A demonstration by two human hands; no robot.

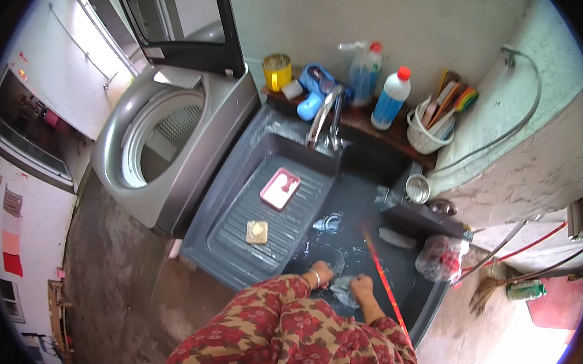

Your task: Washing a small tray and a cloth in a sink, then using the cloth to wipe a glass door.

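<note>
Both my hands are low in the water-filled basin [355, 201] of a dark grey laundry sink. My right hand [361, 288], closed, grips one side of a wet pale blue-grey cloth [345, 291]. My left hand [321, 274], with a bangle at the wrist, is at the cloth's other side; its fingers are too small and blurred to tell whether they hold it. Left of the basin, a pink soap dish [280, 189] and a square yellowish block, perhaps soap [257, 232], lie on the ribbed washboard [233, 228]. A thin red stick or cord [384, 279] crosses the basin's right side.
A top-loading washing machine [173, 150] stands at left, lid up. Behind the faucet [324, 116], a ledge holds a yellow mug [277, 72], a red-capped bottle [391, 98] and a white basket of brushes [429, 128]. A clear plastic bag [442, 259] sits at the sink's right edge.
</note>
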